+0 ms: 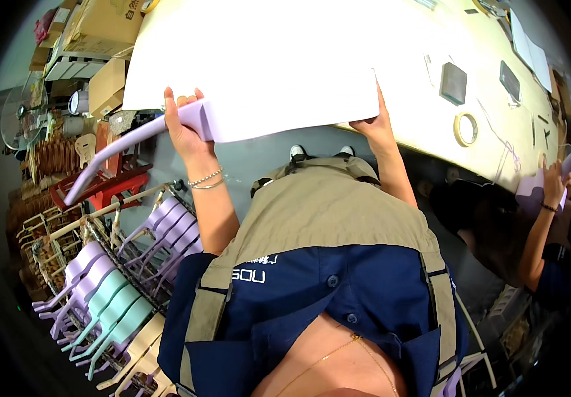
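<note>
Between my hands is a wide, pale panel (292, 119) with a narrow, bent lavender arm (117, 147) running out to the left. Bright light washes out most of the panel, so its far edge is lost against the table. My left hand (185, 126) is closed around the lavender part where the arm meets the panel, fingertips showing above it. At the panel's right edge, my right hand (375, 122) grips the near corner, with a finger up along the side. The piece is at the near edge of the white table (418, 129).
On the table's right lie a tape roll (465, 129), a grey box (453, 84) and a dark device (510, 81). A co-worker's hand (553, 185) holds a lavender piece at right. Racks of lavender, mint (117, 301) and cream pieces stand left, below cardboard boxes (107, 87).
</note>
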`<state>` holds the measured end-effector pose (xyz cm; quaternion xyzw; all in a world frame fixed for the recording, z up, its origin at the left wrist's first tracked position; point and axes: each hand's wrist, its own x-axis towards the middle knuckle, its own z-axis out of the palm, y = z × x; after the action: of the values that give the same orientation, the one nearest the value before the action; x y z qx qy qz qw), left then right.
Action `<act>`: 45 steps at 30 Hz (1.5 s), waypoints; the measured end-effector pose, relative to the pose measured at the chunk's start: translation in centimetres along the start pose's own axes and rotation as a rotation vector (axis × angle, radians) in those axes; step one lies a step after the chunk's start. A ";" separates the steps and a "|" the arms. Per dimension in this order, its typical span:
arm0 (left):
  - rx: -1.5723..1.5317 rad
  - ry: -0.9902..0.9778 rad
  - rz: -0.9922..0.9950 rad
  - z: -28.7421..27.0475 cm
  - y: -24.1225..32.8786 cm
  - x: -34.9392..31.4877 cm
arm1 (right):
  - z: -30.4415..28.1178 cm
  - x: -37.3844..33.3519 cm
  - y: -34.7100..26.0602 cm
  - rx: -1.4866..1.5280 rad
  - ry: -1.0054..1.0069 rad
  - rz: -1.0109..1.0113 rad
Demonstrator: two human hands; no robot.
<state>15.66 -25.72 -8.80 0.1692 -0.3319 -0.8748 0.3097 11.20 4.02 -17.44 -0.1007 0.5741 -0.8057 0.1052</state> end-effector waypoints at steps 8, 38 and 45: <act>0.278 -0.184 0.059 4.7 -1.6 0.0 | -0.3 -0.4 -2.4 -0.584 0.191 -0.091; 0.492 -0.761 0.096 13.7 -6.2 -4.3 | 4.7 -0.6 -10.9 -0.951 0.157 -0.601; 0.406 -0.767 0.025 14.3 -6.1 -4.6 | 3.6 -2.0 -11.8 -0.579 0.230 -0.548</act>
<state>9.31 -12.33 -2.24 -0.1149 -0.5902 -0.7875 0.1351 13.49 5.16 -5.17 -0.1844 0.7371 -0.6150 -0.2107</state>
